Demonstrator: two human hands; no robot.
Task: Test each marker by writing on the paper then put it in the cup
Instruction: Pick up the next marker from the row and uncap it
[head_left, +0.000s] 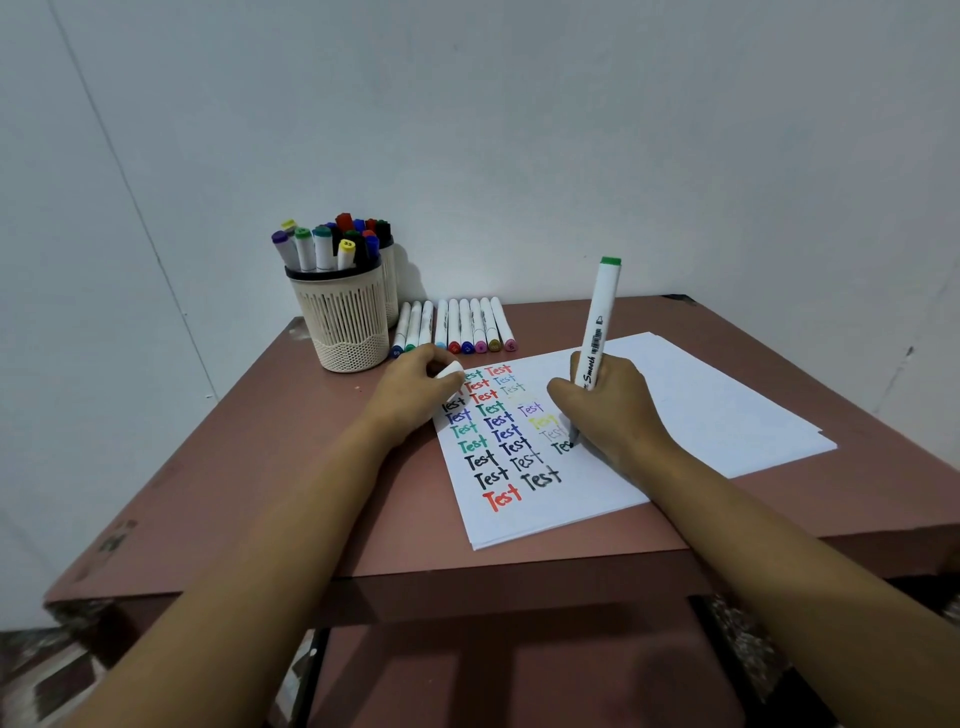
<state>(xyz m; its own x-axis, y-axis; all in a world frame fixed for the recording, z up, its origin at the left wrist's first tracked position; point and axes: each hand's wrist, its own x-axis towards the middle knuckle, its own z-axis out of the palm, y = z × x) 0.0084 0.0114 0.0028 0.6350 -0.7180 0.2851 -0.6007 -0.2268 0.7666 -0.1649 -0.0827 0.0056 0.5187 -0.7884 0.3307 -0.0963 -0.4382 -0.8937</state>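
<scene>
Nearest is a reddish-brown table (249, 493), w/ a stack of white paper (550, 512) lying on it at a slant. The top sheet is filled w/ columns of the word "Test" in red, black, green, blue, purple, yellow and grey. The right hand (610, 410) grips a white marker (601, 317) — fingers curled round the lower barrel, green end pointing up. Its dark tip touches the sheet at the end of a half-written "Te" in the right-hand column. The left hand (415, 389) rests on the sheet's top-left corner, fingers curled round a small white cap (451, 370). Just beyond the hands is a row of capped markers (453, 325), nine lying side by side, approx. parallel, coloured ends toward the person. Left of them stands a cream slotted cup (343, 325) packed w/ upright markers — a second cup (389, 283) sits right behind it, mostly hidden. Furthest back is a plain white wall (571, 130).
</scene>
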